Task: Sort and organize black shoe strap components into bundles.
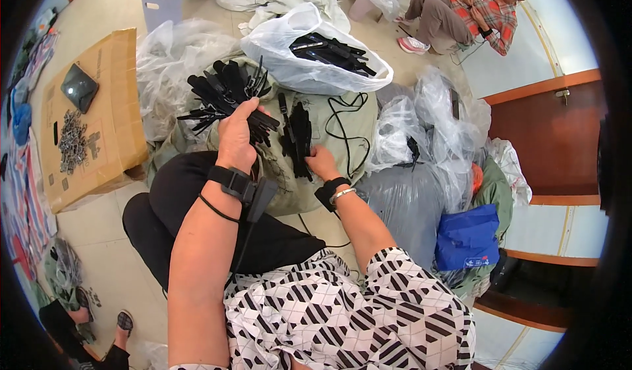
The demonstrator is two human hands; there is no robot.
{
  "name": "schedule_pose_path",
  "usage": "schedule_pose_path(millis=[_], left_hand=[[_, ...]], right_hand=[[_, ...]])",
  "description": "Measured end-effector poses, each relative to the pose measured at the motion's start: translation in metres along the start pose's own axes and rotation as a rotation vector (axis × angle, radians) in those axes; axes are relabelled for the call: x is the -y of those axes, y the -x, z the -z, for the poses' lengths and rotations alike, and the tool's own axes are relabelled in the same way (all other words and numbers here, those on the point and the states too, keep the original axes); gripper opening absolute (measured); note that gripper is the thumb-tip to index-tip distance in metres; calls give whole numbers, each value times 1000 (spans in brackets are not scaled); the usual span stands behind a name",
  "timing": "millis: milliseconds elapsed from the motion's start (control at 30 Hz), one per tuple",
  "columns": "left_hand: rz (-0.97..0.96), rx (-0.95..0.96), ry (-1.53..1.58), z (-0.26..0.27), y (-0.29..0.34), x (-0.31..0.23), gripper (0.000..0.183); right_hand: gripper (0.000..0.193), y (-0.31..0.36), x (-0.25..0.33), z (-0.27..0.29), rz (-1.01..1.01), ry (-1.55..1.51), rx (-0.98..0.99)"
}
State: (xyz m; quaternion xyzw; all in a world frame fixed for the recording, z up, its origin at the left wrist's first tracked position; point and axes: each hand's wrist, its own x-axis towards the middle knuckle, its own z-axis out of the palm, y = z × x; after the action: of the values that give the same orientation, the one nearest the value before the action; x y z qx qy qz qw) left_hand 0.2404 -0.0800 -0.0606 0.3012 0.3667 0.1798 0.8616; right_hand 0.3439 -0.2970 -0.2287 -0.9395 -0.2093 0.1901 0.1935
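Black bundle (227,80): held up over the sack, made up of many narrow strips, fanned out loosely at the far end.
Left hand (238,133): wrapped around the near part of the bundle, thumb uppermost. Hold firmly enough to avoid shedding strips, but probably without crushing the fan.
Right hand (322,164): set lower, fingers against the right edge of the flat stack (301,133). Pinching or merely touching: not clear from this view.
Flat stack: lying on the sack between both hands, pointing away from the body. Align the ends before lifting; likely to splay if pulled by one edge only.
Olive sack (289,199): spread beneath both hands as a soft work surface. Press smooth where possible to keep the strips level.
Black cord (343,132): looped on the sack, right of the flat stack. Move aside if near the strips; likely to tangle.
White bag (283,67): standing open just beyond the sack, loaded with black pieces (332,52).
Cardboard (122,106): placed at left, bearing a heap of small metal pieces (72,143) and a dark box (80,87). Keep separate from the strips.
Blue bag (467,238): resting at right, well apart from both hands.
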Motion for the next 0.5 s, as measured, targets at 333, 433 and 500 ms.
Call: schedule_pose_path(millis=[333, 433, 500], left_hand=[[4, 3, -27, 3, 5, -2, 16], [12, 9, -26, 1, 5, -1, 16], [14, 9, -27, -1, 5, -1, 16]], right_hand=[[6, 3, -5, 32, -242, -999, 160], [9, -5, -14, 24, -237, -929, 47], [13, -12, -15, 18, -244, -851, -12]])
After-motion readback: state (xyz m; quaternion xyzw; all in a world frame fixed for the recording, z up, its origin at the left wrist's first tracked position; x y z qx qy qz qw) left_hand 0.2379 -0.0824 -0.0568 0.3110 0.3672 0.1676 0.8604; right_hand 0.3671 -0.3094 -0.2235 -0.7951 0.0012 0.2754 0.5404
